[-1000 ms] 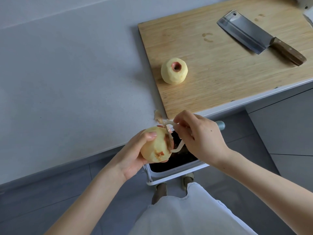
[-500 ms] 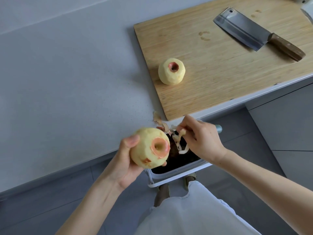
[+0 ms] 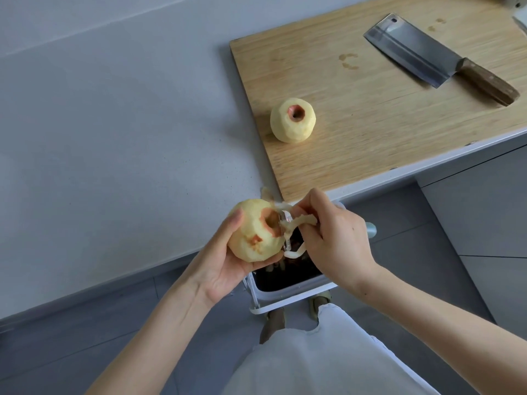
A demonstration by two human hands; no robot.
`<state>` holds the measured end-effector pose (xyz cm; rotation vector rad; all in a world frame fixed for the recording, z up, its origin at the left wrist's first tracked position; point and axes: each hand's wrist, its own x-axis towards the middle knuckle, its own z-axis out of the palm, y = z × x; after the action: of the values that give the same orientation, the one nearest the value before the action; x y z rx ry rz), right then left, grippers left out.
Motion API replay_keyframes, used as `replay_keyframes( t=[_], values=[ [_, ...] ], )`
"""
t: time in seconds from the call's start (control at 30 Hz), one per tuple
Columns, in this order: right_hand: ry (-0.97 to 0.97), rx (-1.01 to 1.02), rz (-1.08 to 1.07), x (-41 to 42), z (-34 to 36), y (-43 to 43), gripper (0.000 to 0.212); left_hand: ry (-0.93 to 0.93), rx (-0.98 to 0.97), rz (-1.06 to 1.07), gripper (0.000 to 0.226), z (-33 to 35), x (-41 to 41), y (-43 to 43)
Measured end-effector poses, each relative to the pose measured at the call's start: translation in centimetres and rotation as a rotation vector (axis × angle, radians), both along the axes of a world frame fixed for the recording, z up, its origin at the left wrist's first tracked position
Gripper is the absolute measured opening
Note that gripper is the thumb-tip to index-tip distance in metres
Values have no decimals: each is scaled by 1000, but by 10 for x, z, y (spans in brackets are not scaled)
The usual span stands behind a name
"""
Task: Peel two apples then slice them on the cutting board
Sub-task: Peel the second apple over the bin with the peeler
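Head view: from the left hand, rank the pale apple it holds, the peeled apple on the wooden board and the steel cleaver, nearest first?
1. Pale apple, held in the left hand.
2. Peeled apple, on the wooden board's left side.
3. Steel cleaver, far right on the board.

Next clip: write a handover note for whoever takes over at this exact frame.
Left hand grips the second apple above the bin. Right hand holds the peeler, blade at the apple's red-rimmed hollow.
First apple, peeled save its red hollow, sits on the cutting board; the cleaver lies there too, apart from it.
Done: both apples mostly peeled.
Left: remove the last red patches on the second apple, then slice both on the board.
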<state>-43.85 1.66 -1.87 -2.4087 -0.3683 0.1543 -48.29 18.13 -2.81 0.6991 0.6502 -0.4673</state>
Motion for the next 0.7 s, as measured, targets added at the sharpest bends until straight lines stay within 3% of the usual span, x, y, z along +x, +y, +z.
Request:
replay_keyframes(
  t=[0.07,0.17,0.37,0.5,0.7],
  values=[
    [-123,34,16,-1,-1,4,20,-42,34,-46,97,0,0,-2],
    [-194,38,49,3,1,9,22,-84,82,-58,74,-1,-1,-9],
    [-236,69,157,10,3,-1,20,-70,68,-45,70,0,-3,-12],
    [-246,-118,220,25,-16,-16,15,-31,-77,-76,72,8,-3,-5],
    [-362,-216,207,27,-20,-23,29,124,-321,-196,64,12,4,6]
  ],
)
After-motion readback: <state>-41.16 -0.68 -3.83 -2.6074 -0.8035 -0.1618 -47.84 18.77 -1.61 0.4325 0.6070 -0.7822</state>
